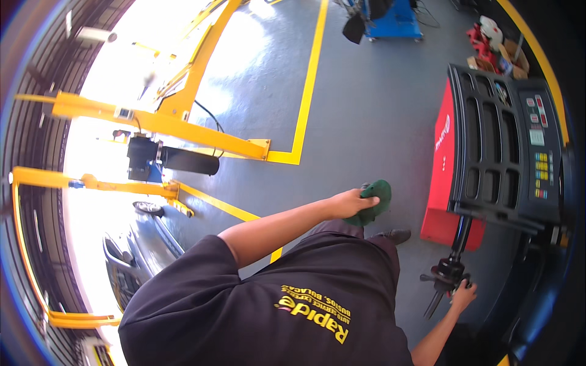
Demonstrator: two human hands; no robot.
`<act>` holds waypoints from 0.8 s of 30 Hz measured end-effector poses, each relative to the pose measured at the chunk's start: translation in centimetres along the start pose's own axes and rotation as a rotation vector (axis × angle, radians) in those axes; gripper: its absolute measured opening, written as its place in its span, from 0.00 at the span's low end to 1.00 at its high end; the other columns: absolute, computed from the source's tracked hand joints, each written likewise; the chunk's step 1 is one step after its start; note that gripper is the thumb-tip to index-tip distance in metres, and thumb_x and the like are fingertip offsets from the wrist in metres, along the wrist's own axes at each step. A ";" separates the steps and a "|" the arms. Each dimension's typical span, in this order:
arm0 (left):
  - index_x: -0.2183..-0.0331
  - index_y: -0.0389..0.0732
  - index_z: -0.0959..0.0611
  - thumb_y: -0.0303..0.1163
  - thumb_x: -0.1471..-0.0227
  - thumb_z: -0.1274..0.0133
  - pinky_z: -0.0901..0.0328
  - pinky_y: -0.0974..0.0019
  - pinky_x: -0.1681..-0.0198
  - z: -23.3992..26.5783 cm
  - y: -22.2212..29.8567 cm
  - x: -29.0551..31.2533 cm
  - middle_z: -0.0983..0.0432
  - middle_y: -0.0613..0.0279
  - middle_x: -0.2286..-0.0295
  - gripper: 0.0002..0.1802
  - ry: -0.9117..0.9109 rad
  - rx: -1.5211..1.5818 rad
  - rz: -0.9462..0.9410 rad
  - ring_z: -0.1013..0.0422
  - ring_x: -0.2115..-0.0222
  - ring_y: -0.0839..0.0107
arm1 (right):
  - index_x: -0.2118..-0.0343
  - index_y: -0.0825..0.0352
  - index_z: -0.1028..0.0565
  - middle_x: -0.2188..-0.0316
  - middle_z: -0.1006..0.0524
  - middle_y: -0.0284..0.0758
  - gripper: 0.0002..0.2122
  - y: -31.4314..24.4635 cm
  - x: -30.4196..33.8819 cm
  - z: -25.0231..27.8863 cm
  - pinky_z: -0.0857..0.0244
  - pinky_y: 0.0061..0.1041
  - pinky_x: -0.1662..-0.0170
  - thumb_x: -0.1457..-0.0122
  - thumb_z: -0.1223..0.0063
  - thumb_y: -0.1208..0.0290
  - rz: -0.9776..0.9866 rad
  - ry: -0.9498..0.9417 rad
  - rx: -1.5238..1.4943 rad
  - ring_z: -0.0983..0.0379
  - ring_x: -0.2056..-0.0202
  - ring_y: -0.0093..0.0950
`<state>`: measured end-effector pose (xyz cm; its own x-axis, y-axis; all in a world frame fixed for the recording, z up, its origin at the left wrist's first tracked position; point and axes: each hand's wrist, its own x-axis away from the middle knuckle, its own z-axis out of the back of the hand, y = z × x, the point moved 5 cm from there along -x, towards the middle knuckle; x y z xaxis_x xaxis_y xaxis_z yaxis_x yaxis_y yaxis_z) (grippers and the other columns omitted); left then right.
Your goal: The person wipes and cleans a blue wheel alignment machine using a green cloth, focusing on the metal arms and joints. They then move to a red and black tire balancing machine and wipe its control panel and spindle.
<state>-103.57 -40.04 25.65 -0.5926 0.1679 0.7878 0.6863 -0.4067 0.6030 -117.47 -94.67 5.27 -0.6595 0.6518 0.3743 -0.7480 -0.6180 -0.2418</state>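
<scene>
My left hand (347, 204) is in front of my body, closed around a dark green, soft-looking piece of cloth (379, 194). The cloth bulges out past my thumb and hangs below the fingers. At the lower right, my right hand (465, 295) grips one handle of a black hub nut (447, 272). This nut sits on the threaded shaft (434, 304) of a wheel balancer (444, 165), and the shaft's tip sticks out beyond it. My right fingertips are partly hidden behind the handle.
The balancer's black tray top (488, 134) and button panel (543, 165) stand to my right. Yellow lift arms (201, 137) and a dark car (143, 244) are on the left. A blue machine (394, 21) stands far ahead; boxes (516, 58) lie at the far right. Yellow lines (305, 97) mark the grey floor.
</scene>
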 end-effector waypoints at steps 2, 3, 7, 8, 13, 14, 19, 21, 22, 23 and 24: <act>0.46 0.35 0.21 0.54 0.34 0.49 0.31 0.63 0.49 0.5 -0.3 -0.7 0.20 0.59 0.56 0.31 -0.032 0.069 -0.044 0.25 0.56 0.70 | 0.42 0.71 0.35 0.47 0.29 0.57 0.25 2.8 -1.3 -4.5 0.33 0.49 0.47 0.35 0.46 0.59 -0.006 -0.026 0.060 0.28 0.48 0.52; 0.46 0.35 0.21 0.54 0.34 0.49 0.31 0.62 0.49 0.3 0.3 -1.5 0.20 0.59 0.56 0.31 -0.057 0.085 -0.071 0.25 0.55 0.70 | 0.42 0.73 0.38 0.47 0.29 0.56 0.23 4.6 -3.2 -7.1 0.31 0.49 0.49 0.33 0.49 0.62 0.043 0.036 0.108 0.26 0.50 0.52; 0.46 0.35 0.21 0.53 0.34 0.49 0.31 0.62 0.48 1.8 -0.1 -0.1 0.20 0.58 0.56 0.31 0.043 0.090 -0.035 0.25 0.55 0.69 | 0.47 0.74 0.38 0.54 0.25 0.58 0.18 -1.7 -0.3 -4.0 0.30 0.46 0.52 0.32 0.62 0.66 -0.147 -0.175 -0.084 0.22 0.55 0.52; 0.46 0.35 0.21 0.54 0.35 0.49 0.31 0.62 0.48 2.1 -0.6 -0.1 0.20 0.58 0.56 0.31 0.059 0.098 -0.025 0.25 0.55 0.69 | 0.47 0.74 0.37 0.55 0.24 0.58 0.17 -2.4 -0.3 -3.3 0.30 0.45 0.52 0.32 0.64 0.67 -0.199 -0.192 -0.040 0.22 0.57 0.52; 0.48 0.36 0.19 0.55 0.35 0.49 0.30 0.61 0.52 3.3 -2.1 0.6 0.18 0.57 0.59 0.31 0.143 0.148 -0.032 0.23 0.58 0.67 | 0.41 0.75 0.40 0.53 0.25 0.58 0.22 -0.3 -4.0 -4.8 0.29 0.44 0.54 0.34 0.67 0.69 -0.243 -0.198 -0.172 0.21 0.59 0.49; 0.48 0.36 0.19 0.55 0.35 0.49 0.30 0.61 0.52 3.3 -2.4 0.8 0.18 0.57 0.59 0.31 0.148 0.138 -0.027 0.23 0.58 0.67 | 0.40 0.75 0.40 0.51 0.25 0.58 0.23 -0.4 -4.6 -4.6 0.29 0.44 0.53 0.34 0.66 0.67 -0.282 -0.232 -0.206 0.22 0.57 0.49; 0.49 0.36 0.19 0.55 0.35 0.49 0.29 0.61 0.52 3.6 -1.3 1.7 0.18 0.57 0.59 0.31 0.137 0.092 0.004 0.23 0.58 0.68 | 0.37 0.75 0.40 0.47 0.27 0.59 0.26 3.8 -8.1 -7.6 0.28 0.46 0.52 0.35 0.62 0.66 -0.336 -0.283 -0.367 0.22 0.53 0.51; 0.48 0.35 0.19 0.57 0.36 0.49 0.31 0.62 0.50 3.7 -1.5 1.3 0.19 0.57 0.58 0.32 0.118 0.145 0.002 0.24 0.57 0.68 | 0.37 0.74 0.41 0.49 0.26 0.60 0.24 4.2 -7.7 -8.3 0.25 0.46 0.56 0.34 0.64 0.69 -0.252 -0.154 -0.220 0.21 0.56 0.52; 0.48 0.35 0.19 0.57 0.36 0.49 0.32 0.62 0.49 3.6 -1.7 1.2 0.19 0.57 0.57 0.33 0.110 0.175 0.005 0.25 0.56 0.67 | 0.37 0.73 0.42 0.50 0.26 0.60 0.23 4.2 -7.2 -8.2 0.24 0.47 0.58 0.34 0.64 0.70 -0.208 -0.093 -0.143 0.21 0.58 0.53; 0.48 0.35 0.20 0.57 0.36 0.49 0.32 0.62 0.49 3.5 -1.9 1.2 0.19 0.57 0.57 0.33 0.113 0.187 0.000 0.25 0.56 0.67 | 0.38 0.73 0.42 0.50 0.26 0.60 0.22 3.9 -6.0 -8.2 0.24 0.47 0.57 0.33 0.63 0.69 -0.239 -0.088 -0.163 0.21 0.57 0.53; 0.48 0.35 0.20 0.57 0.36 0.49 0.32 0.62 0.49 3.3 -2.7 1.5 0.19 0.57 0.57 0.33 0.127 0.216 0.011 0.24 0.56 0.67 | 0.39 0.72 0.41 0.50 0.26 0.60 0.21 0.2 -2.7 -6.6 0.24 0.48 0.56 0.33 0.63 0.69 -0.258 -0.097 -0.166 0.21 0.56 0.53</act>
<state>-104.95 -35.71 25.61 -0.6237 0.0448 0.7804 0.7590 -0.2039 0.6183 -116.36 -93.67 -1.70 -0.4428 0.7274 0.5242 -0.8966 -0.3528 -0.2677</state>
